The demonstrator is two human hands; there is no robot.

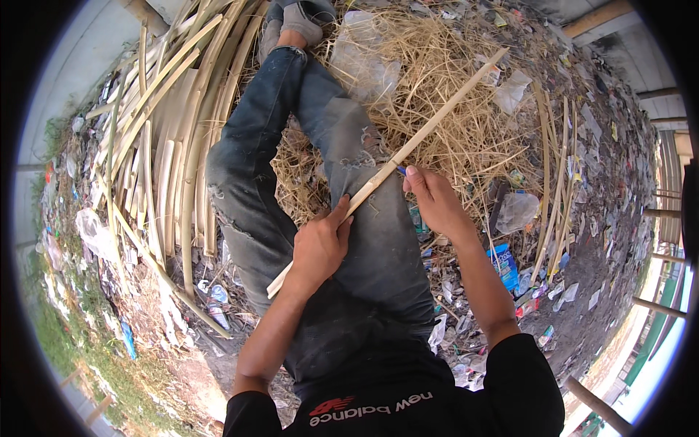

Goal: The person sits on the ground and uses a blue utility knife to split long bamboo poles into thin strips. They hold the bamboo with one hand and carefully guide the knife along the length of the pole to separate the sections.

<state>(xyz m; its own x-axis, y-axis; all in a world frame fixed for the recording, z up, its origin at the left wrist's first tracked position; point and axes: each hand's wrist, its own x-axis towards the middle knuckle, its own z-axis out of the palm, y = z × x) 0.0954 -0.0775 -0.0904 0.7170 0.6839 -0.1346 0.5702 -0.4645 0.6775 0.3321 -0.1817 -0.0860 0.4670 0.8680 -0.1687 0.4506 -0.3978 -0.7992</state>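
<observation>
A long pale bamboo strip (444, 113) lies slantwise across my thighs, its far end up to the right over the shavings. My left hand (320, 246) is closed on its lower part, fingers pointing along it, with the near end showing past my wrist. Beside the strip's middle, my right hand (439, 202) is closed with thumb and fingers pinched. A small blue piece (401, 170) of what it holds shows at the fingertips, against the strip; the rest is hidden in the fist. Pale scraped marks show on the strip there.
A heap of thin bamboo shavings (444, 65) covers the ground ahead. Many split bamboo strips (186, 146) are piled at the left, and several thin ones (557, 175) lie at the right. Plastic litter, including a blue packet (504, 268), is scattered around my legs (269, 167).
</observation>
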